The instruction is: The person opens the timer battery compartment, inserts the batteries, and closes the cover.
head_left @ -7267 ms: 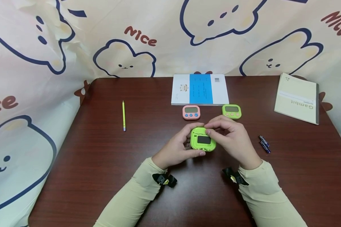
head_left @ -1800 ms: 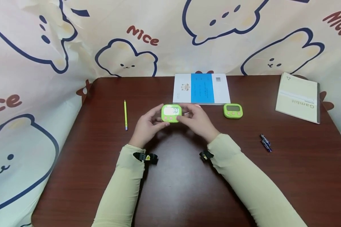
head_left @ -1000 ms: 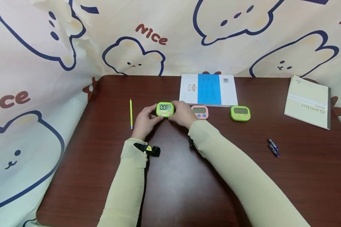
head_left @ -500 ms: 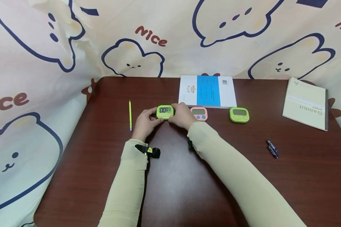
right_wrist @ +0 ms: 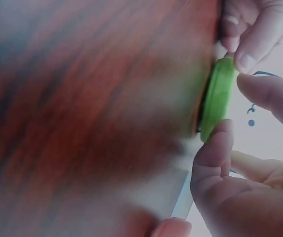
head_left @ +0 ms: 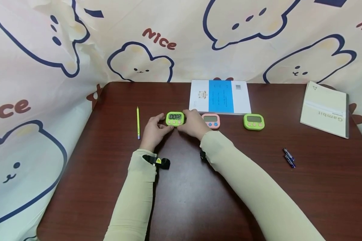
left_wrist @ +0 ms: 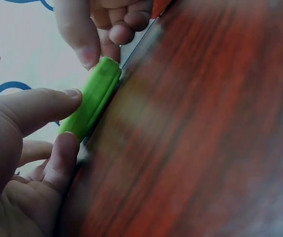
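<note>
A green digital timer point(head_left: 175, 119) stands on the table with its lit display facing me, reading 00 02. My left hand point(head_left: 154, 131) is at its left side, thumb at the lower corner and index finger at the upper one. On the other side my right hand point(head_left: 194, 123) pinches the timer's right edge between thumb and fingers. The left wrist view has the timer point(left_wrist: 93, 98) edge-on between both hands' fingertips. The right wrist view also shows the timer point(right_wrist: 218, 98) from its edge, fingertips at both ends.
Behind the right hand is a pink timer point(head_left: 211, 120), with another green timer point(head_left: 253, 122) farther right. A white and blue book point(head_left: 220, 96), a notebook point(head_left: 324, 109), two small dark-blue batteries point(head_left: 289, 158) and a yellow pencil point(head_left: 138, 123) lie on the table point(head_left: 181, 201).
The green timer was turned from its back to its front, carried to the far left and set down near the pencil. Its display came on and went from 00 01 to 00 02.
</note>
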The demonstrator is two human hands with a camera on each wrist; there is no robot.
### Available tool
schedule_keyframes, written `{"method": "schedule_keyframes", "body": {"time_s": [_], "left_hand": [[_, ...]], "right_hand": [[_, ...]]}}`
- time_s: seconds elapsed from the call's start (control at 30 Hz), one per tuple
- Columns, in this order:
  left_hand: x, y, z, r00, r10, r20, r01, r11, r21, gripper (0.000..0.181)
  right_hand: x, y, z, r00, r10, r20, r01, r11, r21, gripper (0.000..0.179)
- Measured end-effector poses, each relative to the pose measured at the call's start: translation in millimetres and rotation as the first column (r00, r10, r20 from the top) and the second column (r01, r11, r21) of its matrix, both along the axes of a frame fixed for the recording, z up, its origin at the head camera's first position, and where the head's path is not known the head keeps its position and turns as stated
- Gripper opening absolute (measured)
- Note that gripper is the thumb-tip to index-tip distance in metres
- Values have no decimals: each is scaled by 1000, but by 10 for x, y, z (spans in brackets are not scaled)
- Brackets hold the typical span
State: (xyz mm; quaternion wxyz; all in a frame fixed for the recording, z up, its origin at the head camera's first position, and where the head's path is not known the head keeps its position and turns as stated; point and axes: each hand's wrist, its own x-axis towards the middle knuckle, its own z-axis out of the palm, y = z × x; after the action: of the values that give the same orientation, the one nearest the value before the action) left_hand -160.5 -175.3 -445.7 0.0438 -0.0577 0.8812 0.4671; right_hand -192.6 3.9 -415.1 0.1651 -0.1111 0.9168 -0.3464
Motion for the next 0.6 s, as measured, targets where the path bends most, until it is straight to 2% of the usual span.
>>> {"method": "schedule_keyframes", "body": {"time_s": [0.13,0.33,0.47,0.6], "left_hand": [[31,24,-6,998,39,-41,-36,997,74,72],[90,138,35,980,92,-176,-64,985,159,63],[149,294,84,954,81,-290,-34,986,165,53],[203,470,118,932,19,-361,46,984,169,51]], "right_hand": [[60,59,24,1000,-18,-11,17,998,-67,69],[170,191,90,998,-52,-20,47,975,-218,63],[246,323,110,995,-85,-48,68,959,-275,62],[308,483,100,991,-115,-67,89,947,-307,60]]}}
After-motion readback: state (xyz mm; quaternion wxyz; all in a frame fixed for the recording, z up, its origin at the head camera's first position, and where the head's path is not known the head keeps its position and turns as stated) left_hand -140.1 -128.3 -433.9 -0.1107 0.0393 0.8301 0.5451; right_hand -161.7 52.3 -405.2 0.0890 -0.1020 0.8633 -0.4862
